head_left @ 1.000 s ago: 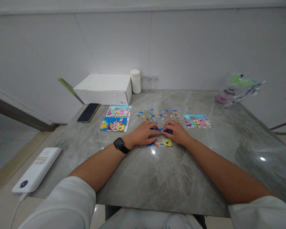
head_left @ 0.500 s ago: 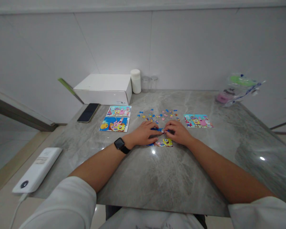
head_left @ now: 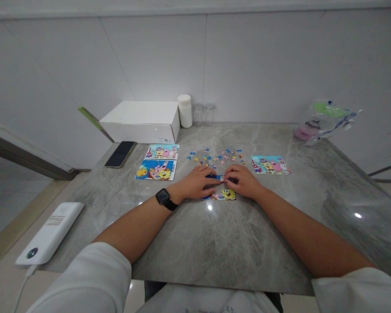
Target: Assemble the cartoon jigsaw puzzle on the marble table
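Observation:
A partly assembled jigsaw puzzle (head_left: 228, 194) with a yellow cartoon figure lies on the table between my hands. My left hand (head_left: 198, 182) rests over its left side, fingers stretched out and thumb apart, covering part of the picture. At the puzzle's upper right, my right hand (head_left: 243, 180) has thumb and fingers pinched together on a small puzzle piece, which its fingertips mostly hide. The left index fingertip reaches close to that pinch. Just beyond both hands, several loose puzzle pieces (head_left: 219, 157) are scattered in blue, pink and yellow.
Two picture cards (head_left: 156, 169) lie to the left and another picture card (head_left: 271, 165) to the right. Behind stand a white box (head_left: 138, 130), a white bottle (head_left: 185, 111) and two glasses (head_left: 203, 115). A phone (head_left: 120, 154), power bank (head_left: 50, 234) and plastic bag (head_left: 326, 121) sit near the edges.
Both hands keep almost the same position on the puzzle. The view has shifted very slightly; no piece has visibly moved.

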A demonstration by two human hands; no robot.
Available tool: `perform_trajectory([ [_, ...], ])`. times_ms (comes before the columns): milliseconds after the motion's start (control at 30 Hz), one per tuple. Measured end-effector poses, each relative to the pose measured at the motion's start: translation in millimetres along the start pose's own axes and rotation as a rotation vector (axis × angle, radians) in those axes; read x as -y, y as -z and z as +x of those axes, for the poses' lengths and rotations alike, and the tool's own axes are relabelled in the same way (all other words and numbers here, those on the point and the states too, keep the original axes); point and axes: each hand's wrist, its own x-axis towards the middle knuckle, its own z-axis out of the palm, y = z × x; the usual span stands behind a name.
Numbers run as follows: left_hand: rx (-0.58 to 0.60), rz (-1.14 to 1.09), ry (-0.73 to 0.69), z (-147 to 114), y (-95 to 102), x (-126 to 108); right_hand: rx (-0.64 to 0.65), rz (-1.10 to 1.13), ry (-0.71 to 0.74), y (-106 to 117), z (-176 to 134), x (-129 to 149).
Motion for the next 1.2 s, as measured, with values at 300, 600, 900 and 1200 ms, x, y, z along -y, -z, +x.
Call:
perform_trajectory([
  [300,-0.005,-0.008,0.005,-0.4,-0.7,-0.1,0.005,-0.006,0.004,0.3,1.3,1.6],
  [600,-0.015,-0.036,0.018,0.3,0.4,0.9,0.008,0.004,-0.013,0.2,1.6,1.5],
  [900,-0.228,0.001,0.153,2.4,6.7,1.9,-0.154,0.029,-0.049,4.4,3.6,4.4],
  [1200,-0.746,-0.256,0.422,-0.4,7.1,12.7,-0.224,0.041,-0.075,0.2,1.7,-3.3],
])
